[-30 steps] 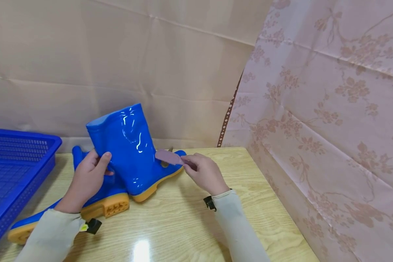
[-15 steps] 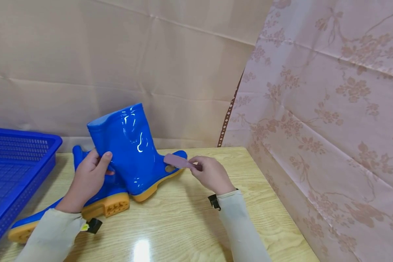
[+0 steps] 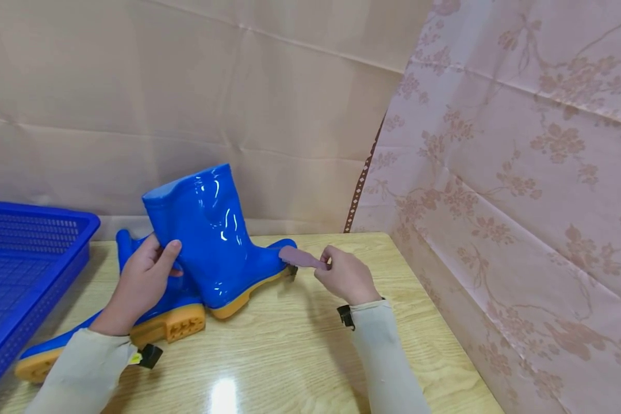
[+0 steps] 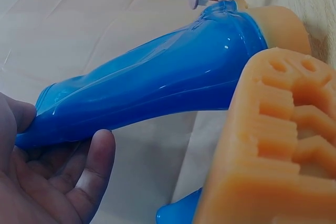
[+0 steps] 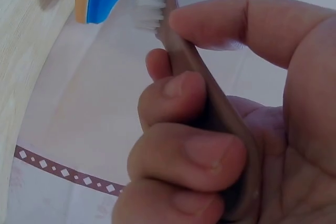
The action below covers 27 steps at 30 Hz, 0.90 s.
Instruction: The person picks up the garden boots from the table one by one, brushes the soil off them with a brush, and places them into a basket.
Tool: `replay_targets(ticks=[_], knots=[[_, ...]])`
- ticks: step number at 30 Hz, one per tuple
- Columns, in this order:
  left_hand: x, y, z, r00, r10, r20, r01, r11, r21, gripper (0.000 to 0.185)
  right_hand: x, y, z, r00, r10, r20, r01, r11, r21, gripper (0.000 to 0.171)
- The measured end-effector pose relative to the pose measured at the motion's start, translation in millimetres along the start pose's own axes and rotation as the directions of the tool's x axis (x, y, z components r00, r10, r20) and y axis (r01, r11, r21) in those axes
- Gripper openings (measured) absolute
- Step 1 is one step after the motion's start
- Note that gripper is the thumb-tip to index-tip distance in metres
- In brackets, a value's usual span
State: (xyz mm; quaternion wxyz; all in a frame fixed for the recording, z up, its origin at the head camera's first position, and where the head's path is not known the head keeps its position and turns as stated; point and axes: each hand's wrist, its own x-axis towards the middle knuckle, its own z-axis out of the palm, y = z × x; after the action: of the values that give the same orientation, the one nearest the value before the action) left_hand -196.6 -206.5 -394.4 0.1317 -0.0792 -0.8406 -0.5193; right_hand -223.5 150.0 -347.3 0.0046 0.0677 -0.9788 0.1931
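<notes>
A person in pale sleeves (image 3: 393, 356) is gripping the shaft of a tilted blue boot (image 3: 212, 236) in the left hand (image 3: 145, 276) and clasping a mauve brush (image 3: 297, 257) in the right hand (image 3: 348, 276), its head lying at the boot's toe, contact unclear. A second boot (image 3: 185, 323) is lying alongside on the wood-grain table (image 3: 290, 356), between the first and a blue basket (image 3: 90, 221).

White glare marks the table (image 3: 290, 345) and glossy boot (image 3: 202, 241), while bristles (image 5: 149, 3) look blurred.
</notes>
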Motion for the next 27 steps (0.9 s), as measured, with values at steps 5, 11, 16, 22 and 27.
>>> replay_targets(ticks=[5, 11, 16, 22, 27], knots=[[-0.5, 2.3, 0.3, 1.000, 0.002, 0.002, -0.002, 1.000, -0.004, 0.057, 2.6, -3.1, 3.6, 0.994, -0.047, -0.099, 0.053, 0.997, 0.058, 0.009], [-2.7, 4.4, 1.1, 0.998, 0.048, 0.031, -0.048, 0.999, -0.023, 0.055, 5.2, -12.5, 15.1, 0.937, -0.268, -0.225, 0.314, 0.929, 0.197, 0.014], [-2.8, 7.4, 1.8, 0.991, 0.093, 0.101, -0.089, 0.995, -0.038, 0.052, 6.8, -19.5, 25.5, 0.870, -0.418, -0.260, 0.468, 0.866, 0.175, 0.012], [-4.3, 12.0, 4.0, 0.981, 0.087, 0.176, -0.080, 0.996, -0.046, 0.054, 9.7, -20.5, 35.9, 0.876, -0.428, -0.223, 0.464, 0.874, 0.144, 0.010], [-4.8, 12.2, 3.9, 0.983, 0.080, 0.167, -0.077, 0.997, -0.027, 0.049, 10.9, -20.2, 41.3, 0.933, -0.351, -0.078, 0.359, 0.920, 0.157, 0.018]])
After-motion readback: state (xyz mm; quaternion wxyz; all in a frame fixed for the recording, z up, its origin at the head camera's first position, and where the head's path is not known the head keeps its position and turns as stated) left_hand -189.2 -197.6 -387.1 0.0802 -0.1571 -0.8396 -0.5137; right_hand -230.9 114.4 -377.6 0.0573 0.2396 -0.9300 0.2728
